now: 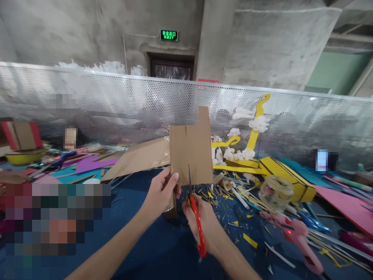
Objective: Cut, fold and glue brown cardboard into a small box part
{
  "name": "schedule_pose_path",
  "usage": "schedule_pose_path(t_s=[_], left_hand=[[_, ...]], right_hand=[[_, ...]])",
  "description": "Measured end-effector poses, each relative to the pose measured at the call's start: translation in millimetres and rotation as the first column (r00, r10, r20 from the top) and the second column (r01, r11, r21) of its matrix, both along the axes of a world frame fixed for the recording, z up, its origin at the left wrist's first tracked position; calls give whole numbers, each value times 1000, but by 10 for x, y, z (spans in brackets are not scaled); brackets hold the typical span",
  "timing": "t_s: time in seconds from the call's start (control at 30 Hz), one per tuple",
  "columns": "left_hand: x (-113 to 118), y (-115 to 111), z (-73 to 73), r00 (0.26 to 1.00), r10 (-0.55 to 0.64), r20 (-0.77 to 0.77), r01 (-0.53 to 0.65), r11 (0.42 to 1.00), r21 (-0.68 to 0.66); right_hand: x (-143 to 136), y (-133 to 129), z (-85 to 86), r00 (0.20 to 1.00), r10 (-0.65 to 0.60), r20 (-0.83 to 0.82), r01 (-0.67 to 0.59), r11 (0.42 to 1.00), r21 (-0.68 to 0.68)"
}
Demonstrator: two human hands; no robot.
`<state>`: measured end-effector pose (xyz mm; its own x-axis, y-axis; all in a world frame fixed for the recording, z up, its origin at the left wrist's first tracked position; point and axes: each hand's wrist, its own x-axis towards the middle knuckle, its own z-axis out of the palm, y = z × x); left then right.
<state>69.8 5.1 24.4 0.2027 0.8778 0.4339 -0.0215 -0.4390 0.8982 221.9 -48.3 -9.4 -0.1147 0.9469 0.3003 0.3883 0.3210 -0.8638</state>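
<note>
In the head view, my left hand pinches the lower left corner of a brown cardboard piece, thumb in front. The cardboard stands upright, with a narrow strip rising at its top right. My right hand grips red-handled scissors. Their blades point up and lie at the cardboard's lower edge; whether they are cutting into it I cannot tell. Below my left hand a smaller brown piece with shiny tape is partly hidden.
Right of my hands lie scraps, a glass jar, a pink glue gun and a yellow cardboard structure with white tufts. A large cardboard sheet lies behind left, near purple paper. A perforated metal screen stands beyond the table.
</note>
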Motion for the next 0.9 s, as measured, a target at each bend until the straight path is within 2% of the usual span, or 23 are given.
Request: schedule_pose_path(t_s=[0.3, 0.6, 0.9], left_hand=[[-2, 19, -7, 999, -16, 37, 17, 1000, -18], [-22, 12, 14, 999, 8, 37, -7, 999, -34], [-37, 26, 26, 997, -6, 78, 9, 999, -46]], right_hand=[[-74, 35, -72, 996, -32, -78, 31, 999, -25], [-123, -2, -15, 989, -55, -135, 50, 998, -44], [-133, 41, -152, 987, -55, -150, 49, 998, -44]])
